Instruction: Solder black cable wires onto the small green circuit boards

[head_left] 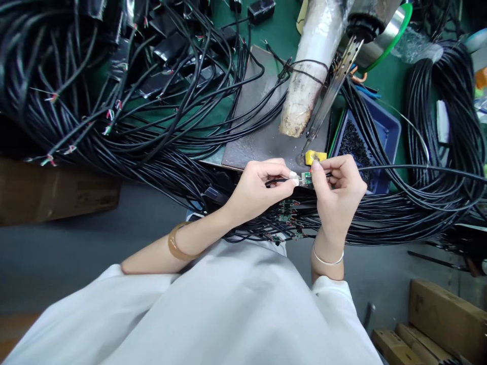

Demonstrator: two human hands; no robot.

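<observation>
My left hand [268, 183] pinches the end of a black cable, with pale coverings on its fingertips. Close against those fingertips is a small green circuit board [306, 178], which my right hand [337, 187] grips at its right side. A black cable [380, 167] runs off to the right from my right hand. Just beyond my fingers sits a yellow block [315, 156], beside the tip of a soldering iron [323, 109] that points down toward the mat [262, 121]. Below my hands lie several more green circuit boards [288, 213] joined to black cables.
A wrapped white tube [308, 76] stands beside the iron. A blue bin [391, 121] holds small black pieces. Black cables with bared coloured wires [108, 121] crowd the left; a coiled bundle [418, 101] lies right. Cardboard boxes [445, 314] are on the floor.
</observation>
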